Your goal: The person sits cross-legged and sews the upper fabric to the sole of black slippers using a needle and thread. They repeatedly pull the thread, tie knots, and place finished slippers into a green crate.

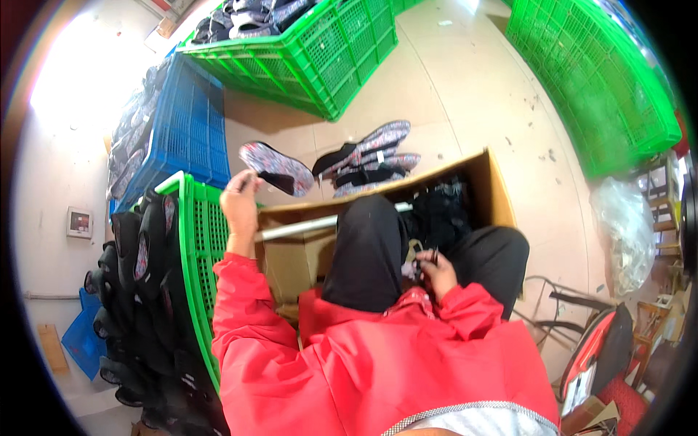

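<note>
My left hand (pixel 240 200) is raised beyond the box's left end, fingers closed on the edge of a shoe (pixel 280 168) with a speckled grey-and-red pattern and black parts. In my lap, my right hand (pixel 438 275) has its fingers closed around a small dark object whose kind I cannot make out. A pale, crumpled piece lies beside those fingers. Several similar patterned shoes (pixel 371 160) are stacked on the floor past the box. Between my knees and beyond them stands an open cardboard box (pixel 498 189), with dark items (pixel 440 214) inside.
A green crate (pixel 196 247) stands at my left with black shoes (pixel 149 247) beside it. Farther off are a blue crate (pixel 185 123) and a green crate (pixel 313 65) holding shoes. Another green crate (pixel 596 80), a clear plastic bag (pixel 622 232) and a red-and-black chair (pixel 600 349) stand right.
</note>
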{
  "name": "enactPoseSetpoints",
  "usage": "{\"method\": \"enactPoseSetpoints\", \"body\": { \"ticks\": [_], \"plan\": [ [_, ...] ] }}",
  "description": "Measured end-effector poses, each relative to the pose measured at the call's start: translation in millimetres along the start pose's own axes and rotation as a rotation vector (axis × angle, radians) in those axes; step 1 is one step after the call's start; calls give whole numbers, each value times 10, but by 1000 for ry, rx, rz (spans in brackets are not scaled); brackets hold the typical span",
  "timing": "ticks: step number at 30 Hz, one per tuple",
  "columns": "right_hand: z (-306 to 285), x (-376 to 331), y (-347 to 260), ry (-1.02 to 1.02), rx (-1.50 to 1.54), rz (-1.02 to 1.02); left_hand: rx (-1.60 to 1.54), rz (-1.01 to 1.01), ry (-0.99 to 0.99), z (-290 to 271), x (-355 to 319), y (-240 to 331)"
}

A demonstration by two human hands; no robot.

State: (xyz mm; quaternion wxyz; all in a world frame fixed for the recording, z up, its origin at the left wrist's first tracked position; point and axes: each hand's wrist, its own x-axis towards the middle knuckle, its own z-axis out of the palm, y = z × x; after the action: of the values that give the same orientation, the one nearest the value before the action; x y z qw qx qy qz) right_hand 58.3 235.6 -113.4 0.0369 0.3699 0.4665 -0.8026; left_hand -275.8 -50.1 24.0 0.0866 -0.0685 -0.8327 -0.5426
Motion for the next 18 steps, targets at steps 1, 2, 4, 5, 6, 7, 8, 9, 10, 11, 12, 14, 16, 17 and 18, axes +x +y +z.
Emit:
{"method": "enactPoseSetpoints", "body": {
  "ticks": [1, 2, 4, 5, 6, 7, 8, 9, 10, 11, 12, 14, 16, 17, 18],
  "plan": [
    [34, -64, -55, 22, 8, -59, 142, 128, 15, -160, -181, 350],
    [75, -170, -144, -47, 63, -92, 177, 223, 43, -379, -339, 531],
    [103, -268, -198, -116, 85, -176, 273, 378, 89, -717, -654, 886],
    [140, -358, -245, -147, 85, -209, 320, 450, 94, -869, -828, 1065],
    [179, -489, -337, -187, 85, -219, 297, 484, 86, -1015, -995, 1216],
    [224, -571, -378, -246, 97, -259, 273, 521, 79, -1142, -1154, 1381],
    [262, -650, -411, -325, 130, -272, 183, 522, 46, -1216, -1327, 1560],
    [305, -731, -454, -405, 161, -284, 162, 574, -15, -1282, -1460, 1699],
    [381, -871, -553, -479, 194, -288, 217, 558, -74, -1280, -1599, 1791],
    [414, -941, -582, -551, 166, -289, 274, 540, -131, -1236, -1738, 1871],
    [479, -1018, -614, -638, 144, -378, 334, 598, -248, -1116, -1834, 1948],
    [589, -1109, -646, -802, 81, -479, 373, 677, -458, -803, -2045, 2008],
    [688, -1164, -590, -764, 24, -439, 304, 660, -586, -449, -2227, 1809],
    [677, -1151, -520, -704, -12, -427, 241, 620, -633, -276, -2284, 1665],
    [645, -1126, -497, -642, -13, -334, 226, 555, -682, -140, -2286, 1573]
  ]
}}
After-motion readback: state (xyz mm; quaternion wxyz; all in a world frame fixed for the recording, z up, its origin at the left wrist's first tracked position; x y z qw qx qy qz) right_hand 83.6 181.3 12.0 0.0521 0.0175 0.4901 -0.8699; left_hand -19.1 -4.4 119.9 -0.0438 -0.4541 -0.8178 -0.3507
